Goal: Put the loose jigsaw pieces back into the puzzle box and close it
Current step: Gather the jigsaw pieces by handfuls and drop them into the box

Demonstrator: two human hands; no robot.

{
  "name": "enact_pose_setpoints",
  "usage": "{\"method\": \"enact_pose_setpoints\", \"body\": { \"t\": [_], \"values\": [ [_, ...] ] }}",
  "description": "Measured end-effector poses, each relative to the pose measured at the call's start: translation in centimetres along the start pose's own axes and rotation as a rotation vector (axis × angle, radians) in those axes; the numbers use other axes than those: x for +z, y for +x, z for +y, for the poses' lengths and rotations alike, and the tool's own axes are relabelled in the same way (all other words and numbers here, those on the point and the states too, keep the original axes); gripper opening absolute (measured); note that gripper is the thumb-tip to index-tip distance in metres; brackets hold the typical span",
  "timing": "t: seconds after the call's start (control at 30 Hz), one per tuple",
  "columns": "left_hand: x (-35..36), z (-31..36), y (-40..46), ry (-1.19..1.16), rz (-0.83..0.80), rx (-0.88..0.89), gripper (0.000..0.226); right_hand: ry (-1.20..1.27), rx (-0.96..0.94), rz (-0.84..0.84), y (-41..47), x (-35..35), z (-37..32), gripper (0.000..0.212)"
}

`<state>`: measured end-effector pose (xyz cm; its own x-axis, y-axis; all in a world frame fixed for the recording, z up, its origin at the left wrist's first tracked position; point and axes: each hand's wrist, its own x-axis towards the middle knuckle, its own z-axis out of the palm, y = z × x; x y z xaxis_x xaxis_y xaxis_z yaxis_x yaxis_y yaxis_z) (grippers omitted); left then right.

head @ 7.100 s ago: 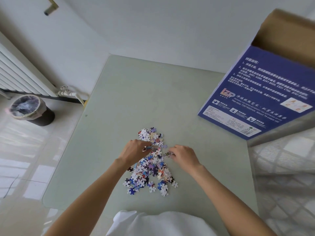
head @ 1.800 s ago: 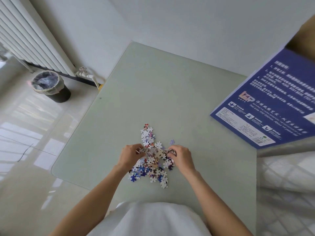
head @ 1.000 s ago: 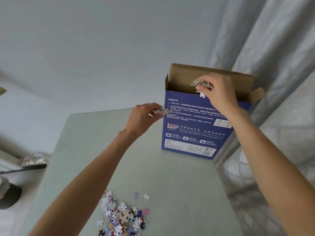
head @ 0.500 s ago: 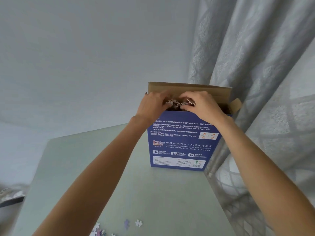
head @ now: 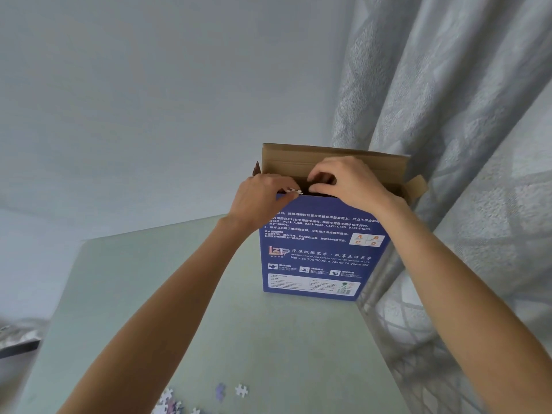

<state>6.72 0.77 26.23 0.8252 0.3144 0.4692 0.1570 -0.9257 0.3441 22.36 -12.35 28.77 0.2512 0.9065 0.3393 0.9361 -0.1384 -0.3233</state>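
The blue puzzle box (head: 316,255) stands upright at the table's far right, its brown top flap (head: 328,155) raised and the mouth open. Both hands are at that mouth. My left hand (head: 260,195) pinches a few jigsaw pieces (head: 295,191) at the front rim; a white one sticks out of my fingertips. My right hand (head: 355,183) arches over the opening with a dark gap between thumb and fingers and no piece visible in it. More loose pieces (head: 241,389) lie on the table at the bottom edge of the view; most of that pile is cut off.
The pale green table (head: 179,294) runs from the box toward me. A grey patterned curtain (head: 463,144) hangs directly right of and behind the box. A small side flap (head: 416,186) juts out at the box's right corner. A white wall stands behind.
Both hands lifted handfuls of pieces from the pile up to the box mouth. Since half a second ago, the pieces seen in my right hand are gone from view; my left still holds some.
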Motion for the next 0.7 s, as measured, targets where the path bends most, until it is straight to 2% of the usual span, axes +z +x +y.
{"method": "enact_pose_setpoints", "body": {
  "t": [0.17, 0.33, 0.4, 0.47, 0.57, 0.63, 0.7],
  "values": [
    [0.2, -0.3, 0.4, 0.048, 0.000, 0.008, 0.019, 0.011, 0.016, 0.174, -1.0, 0.1, -0.6, 0.014],
    [0.4, -0.6, 0.6, 0.120, 0.039, 0.102, 0.019, -0.048, 0.029, 0.139, -3.1, 1.4, -0.8, 0.011],
    [0.4, -0.6, 0.2, 0.138, 0.050, 0.173, 0.017, -0.051, 0.019, 0.182, -3.5, 1.8, -1.0, 0.013],
    [0.0, -0.6, -0.5, 0.164, 0.130, 0.257, 0.013, -0.099, -0.037, 0.328, -4.1, 2.0, -1.7, 0.014],
    [-0.9, -0.9, -3.6, 0.171, 0.330, 0.293, 0.012, -0.148, -0.153, 0.530, -6.0, 3.7, -4.2, 0.015],
    [-1.3, -1.1, -7.3, 0.144, 0.399, 0.246, 0.018, -0.126, -0.212, 0.533, -7.9, 6.3, -6.3, 0.016],
    [-1.4, -1.5, -12.4, 0.094, 0.405, 0.131, 0.020, -0.062, -0.257, 0.436, -10.2, 10.0, -8.5, 0.016]
  ]
}}
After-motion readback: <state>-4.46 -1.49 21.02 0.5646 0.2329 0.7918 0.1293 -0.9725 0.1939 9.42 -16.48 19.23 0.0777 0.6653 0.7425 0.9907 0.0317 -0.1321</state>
